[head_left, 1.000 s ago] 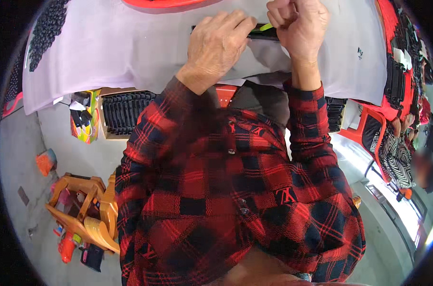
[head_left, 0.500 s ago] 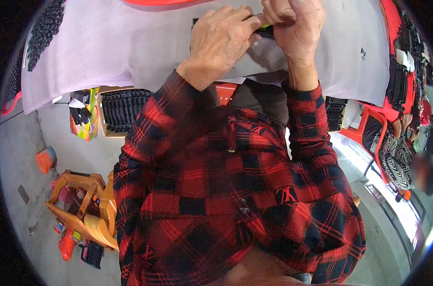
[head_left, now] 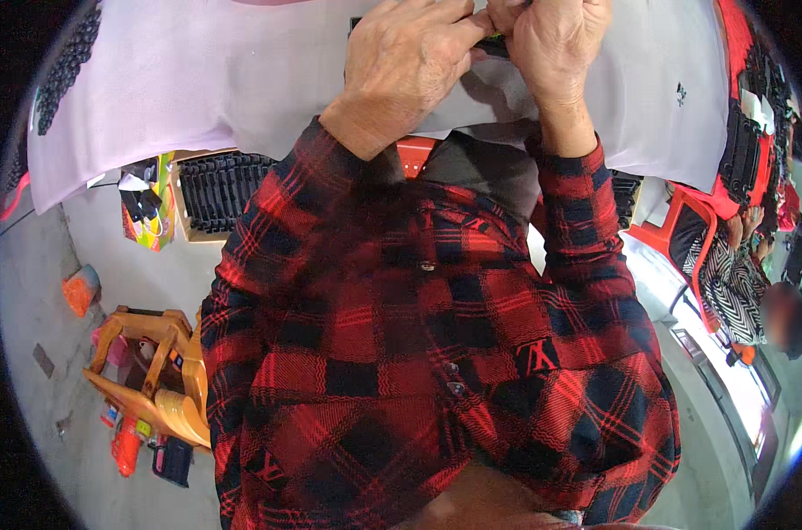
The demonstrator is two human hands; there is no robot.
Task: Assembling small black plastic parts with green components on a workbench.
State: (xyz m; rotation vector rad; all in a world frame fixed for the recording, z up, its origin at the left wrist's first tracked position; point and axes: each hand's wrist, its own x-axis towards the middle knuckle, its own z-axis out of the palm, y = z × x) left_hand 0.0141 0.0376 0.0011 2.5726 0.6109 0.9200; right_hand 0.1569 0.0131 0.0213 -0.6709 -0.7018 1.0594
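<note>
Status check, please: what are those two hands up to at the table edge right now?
Left hand and right hand together, fingers pinching a small dark part with a green bit. Over the pale table cover. Nothing between them.

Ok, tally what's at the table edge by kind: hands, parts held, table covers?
Hands: 2, left hand and right hand
Dark part with a green bit, pinched between them: 1
Pale table cover: 1
Total: 4
</note>
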